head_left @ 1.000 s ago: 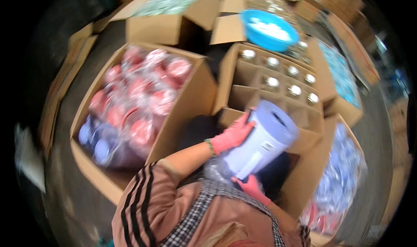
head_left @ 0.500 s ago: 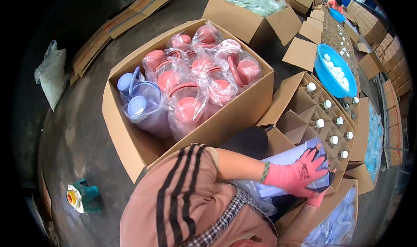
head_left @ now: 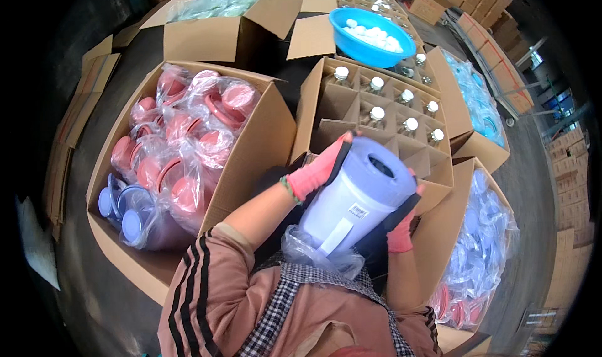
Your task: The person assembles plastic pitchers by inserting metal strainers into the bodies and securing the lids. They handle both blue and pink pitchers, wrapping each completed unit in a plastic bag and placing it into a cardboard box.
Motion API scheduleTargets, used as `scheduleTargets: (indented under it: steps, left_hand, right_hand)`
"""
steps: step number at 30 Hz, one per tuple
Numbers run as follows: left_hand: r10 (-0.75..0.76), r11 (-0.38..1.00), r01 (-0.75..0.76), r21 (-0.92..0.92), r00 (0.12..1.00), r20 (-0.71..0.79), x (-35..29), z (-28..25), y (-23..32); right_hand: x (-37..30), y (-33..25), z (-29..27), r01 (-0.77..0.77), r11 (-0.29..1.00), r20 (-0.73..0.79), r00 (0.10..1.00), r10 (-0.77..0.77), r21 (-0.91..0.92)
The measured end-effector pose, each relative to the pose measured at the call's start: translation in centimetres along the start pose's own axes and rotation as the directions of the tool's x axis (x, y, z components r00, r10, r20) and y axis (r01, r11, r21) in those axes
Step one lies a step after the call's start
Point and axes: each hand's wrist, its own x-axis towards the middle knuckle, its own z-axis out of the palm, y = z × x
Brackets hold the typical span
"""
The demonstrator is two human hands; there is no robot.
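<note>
Between my hands is a lavender plastic pitcher (head_left: 354, 197), tilted, with its lid up and a dark opening in the top. A strip-like handle and a small white label show on its side. My left hand (head_left: 321, 169), in a pink and black glove, presses on the pitcher's left side near the lid. On its right side my right hand (head_left: 402, 222), gloved alike, closes against the wall, partly hidden behind it. Crumpled clear plastic bag (head_left: 323, 250) hangs around the pitcher's lower end, by my checked apron. Directly ahead, a divided carton (head_left: 307, 122) holds several white-capped glass bottles (head_left: 376, 113).
At left, a large carton (head_left: 254, 147) contains bagged red and lavender pitchers. Another carton (head_left: 426, 263) of bagged lavender and red items stands at right. A blue basin (head_left: 370, 53) of white caps sits beyond the bottles. Behind are a carton (head_left: 204, 40) of green bagged items and flattened cardboard (head_left: 81, 118).
My view has swung to the right. The pitcher has turned from lying sideways to lid-up, closer to my body, and my hands have moved apart to its opposite sides.
</note>
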Motion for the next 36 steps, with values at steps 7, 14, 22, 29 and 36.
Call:
scheduleTargets:
  steps: [7,14,22,29,36]
  left_hand:
    - [0.110,0.988,-0.085,0.126,0.972,-0.208,-4.0,-4.0,-4.7]
    - [0.549,0.532,-0.418,0.736,0.833,0.075,-3.9,0.4,-1.9]
    - [0.576,0.053,-0.230,0.972,0.802,0.159,-4.5,5.9,2.5]
    - [0.434,0.711,-0.242,0.660,0.890,-0.141,-4.5,7.7,3.1]
    - [0.557,0.562,-0.324,0.761,0.829,-0.059,-2.2,4.2,3.8]
  right_hand:
    - [-3.0,2.0,-0.2,-0.211,0.977,0.024,0.977,0.211,-0.002]
    - [-0.5,-0.7,0.8,-0.137,0.974,0.070,0.990,0.126,0.180]
    - [0.9,-6.2,3.9,0.236,0.970,-0.094,0.966,-0.241,-0.058]
    - [3.7,-9.4,9.2,0.739,-0.063,0.728,0.640,-0.244,-0.671]
    - [6.0,-5.9,11.0,0.372,0.256,0.356,0.928,-0.106,-0.892]
